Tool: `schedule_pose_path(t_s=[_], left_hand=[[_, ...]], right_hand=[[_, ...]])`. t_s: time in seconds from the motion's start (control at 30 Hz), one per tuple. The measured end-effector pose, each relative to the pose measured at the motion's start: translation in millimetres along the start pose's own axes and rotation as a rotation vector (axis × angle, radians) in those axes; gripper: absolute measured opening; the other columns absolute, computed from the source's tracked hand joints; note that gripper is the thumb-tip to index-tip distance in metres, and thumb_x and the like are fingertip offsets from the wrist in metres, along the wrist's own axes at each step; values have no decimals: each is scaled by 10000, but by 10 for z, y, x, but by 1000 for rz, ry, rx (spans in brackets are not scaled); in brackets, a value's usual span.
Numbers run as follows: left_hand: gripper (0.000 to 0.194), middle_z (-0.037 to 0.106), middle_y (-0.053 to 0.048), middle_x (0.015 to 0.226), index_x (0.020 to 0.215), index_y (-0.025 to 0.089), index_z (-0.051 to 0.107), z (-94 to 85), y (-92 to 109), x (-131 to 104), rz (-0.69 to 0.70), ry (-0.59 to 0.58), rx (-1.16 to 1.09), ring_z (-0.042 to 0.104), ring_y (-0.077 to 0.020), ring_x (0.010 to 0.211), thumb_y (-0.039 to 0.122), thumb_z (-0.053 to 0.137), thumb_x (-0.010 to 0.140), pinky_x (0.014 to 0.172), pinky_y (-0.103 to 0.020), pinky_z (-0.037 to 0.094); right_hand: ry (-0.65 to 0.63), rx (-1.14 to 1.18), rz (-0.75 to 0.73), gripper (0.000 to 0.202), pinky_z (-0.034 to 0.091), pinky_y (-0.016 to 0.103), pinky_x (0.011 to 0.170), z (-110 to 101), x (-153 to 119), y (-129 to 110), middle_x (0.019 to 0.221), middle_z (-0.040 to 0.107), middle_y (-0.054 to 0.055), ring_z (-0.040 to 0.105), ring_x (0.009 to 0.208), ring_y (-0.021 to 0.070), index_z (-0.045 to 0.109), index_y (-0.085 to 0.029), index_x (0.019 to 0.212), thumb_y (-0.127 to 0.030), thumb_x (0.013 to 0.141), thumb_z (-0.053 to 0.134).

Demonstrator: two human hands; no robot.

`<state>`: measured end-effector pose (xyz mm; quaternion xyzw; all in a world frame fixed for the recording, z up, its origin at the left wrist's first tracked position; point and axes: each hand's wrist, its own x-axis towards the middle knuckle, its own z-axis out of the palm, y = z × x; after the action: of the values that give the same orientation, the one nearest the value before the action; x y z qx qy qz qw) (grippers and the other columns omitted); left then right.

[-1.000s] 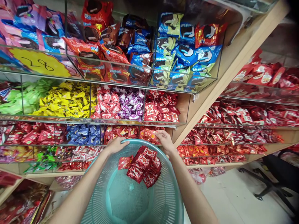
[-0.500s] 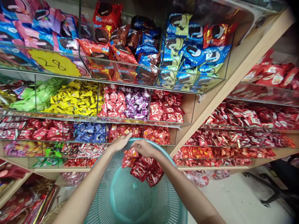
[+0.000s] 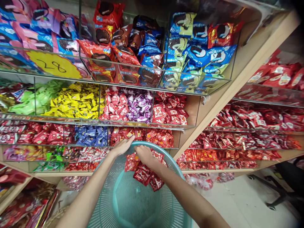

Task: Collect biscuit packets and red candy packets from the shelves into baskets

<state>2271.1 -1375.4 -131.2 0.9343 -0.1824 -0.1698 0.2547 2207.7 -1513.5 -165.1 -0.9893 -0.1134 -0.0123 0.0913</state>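
A teal plastic basket (image 3: 133, 199) with slotted walls stands tilted below the shelves. My left hand (image 3: 123, 146) holds its far rim from the left side, fingers partly hidden behind the rim. Inside, against the far wall, lies a bunch of red candy packets (image 3: 142, 174) with pale print. My right hand (image 3: 144, 155) is over these packets, just inside the rim, its fingers curled closed. What its fingers grip, if anything, is hidden beneath the hand. One lighter red packet (image 3: 131, 162) shows to the left of this hand.
Clear-fronted bins rise ahead, with yellow-wrapped candies (image 3: 73, 100), purple-wrapped candies (image 3: 140, 104) and wrapped cookies (image 3: 197, 55). A yellow price tag (image 3: 54, 65) reads 28. A wooden upright (image 3: 225, 84) slants at right. Black chair legs (image 3: 264, 191) stand on the floor.
My right hand has moved down and slightly right, from the edge of the lighter packet onto the bunch, and its fingers have curled in. My left hand stays at the rim.
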Motion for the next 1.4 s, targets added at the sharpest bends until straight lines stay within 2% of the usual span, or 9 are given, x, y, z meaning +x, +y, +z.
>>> schedule_pose_path(t_s=[0.23, 0.47, 0.67, 0.87, 1.0, 1.1, 1.2, 1.3, 1.4], left_hand=[[719, 687, -70, 959, 834, 216, 659, 8, -10, 2, -6, -1, 12, 596, -273, 954, 680, 112, 779, 788, -328, 420], [736, 685, -86, 991, 876, 205, 669, -7, 24, -24, -20, 4, 12, 594, -289, 976, 682, 117, 778, 804, -346, 428], [815, 676, -99, 1028, 829, 204, 670, -42, 65, -61, -31, -5, 1, 586, -297, 996, 739, 61, 740, 840, -372, 415], [811, 655, -98, 1088, 967, 206, 661, -53, 79, -54, -1, -4, 20, 554, -280, 1070, 717, 68, 755, 888, -361, 393], [797, 668, -77, 1069, 928, 212, 680, -38, 44, -18, 18, -3, 23, 568, -272, 1051, 718, 90, 751, 884, -341, 398], [759, 693, -54, 1002, 829, 227, 689, -30, 23, -6, 35, -7, -2, 598, -260, 985, 716, 114, 753, 851, -331, 418], [760, 686, -46, 1018, 835, 241, 688, -36, 36, -13, 24, -15, -16, 591, -270, 998, 734, 117, 743, 855, -350, 417], [779, 664, -45, 1077, 894, 257, 687, -47, 59, -24, 21, -34, -20, 562, -282, 1056, 743, 99, 738, 882, -374, 404], [785, 656, -55, 1096, 931, 259, 682, -48, 61, -26, 12, -32, -12, 545, -290, 1082, 744, 96, 736, 904, -390, 390]], right_hand=[[7, -147, -43, 254, 446, 355, 777, -79, -134, -300, 952, 609, 119, 577, 863, 203, 559, -134, 1013, -80, 845, 377], [-75, -219, -310, 221, 380, 449, 913, 287, -304, -582, 1087, 567, 111, 485, 1041, 249, 653, -138, 909, -180, 849, 445], [-118, -254, -114, 284, 295, 564, 956, 449, -268, -578, 1156, 539, 185, 453, 1103, 307, 622, -79, 1041, -149, 813, 469], [-87, -262, -155, 273, 296, 548, 950, 267, -340, -616, 1108, 551, 151, 470, 1055, 294, 620, -99, 1024, -184, 839, 438], [91, -189, -226, 222, 345, 471, 920, -43, -435, -616, 1006, 571, 96, 478, 978, 248, 623, -141, 929, -285, 838, 480], [247, -129, -174, 234, 379, 377, 867, -287, -429, -347, 970, 579, 72, 474, 939, 210, 597, -163, 933, -282, 881, 402], [308, -82, 13, 289, 383, 297, 825, -430, -364, 205, 993, 586, 62, 481, 896, 169, 574, -168, 1001, -170, 898, 303], [301, -135, 256, 331, 371, 283, 821, -436, -327, 842, 1054, 570, 70, 470, 933, 174, 558, -181, 1067, -97, 857, 315], [287, -167, 307, 407, 359, 312, 834, -352, -351, 1308, 1153, 527, 102, 435, 1015, 206, 525, -171, 1150, -53, 805, 343]])
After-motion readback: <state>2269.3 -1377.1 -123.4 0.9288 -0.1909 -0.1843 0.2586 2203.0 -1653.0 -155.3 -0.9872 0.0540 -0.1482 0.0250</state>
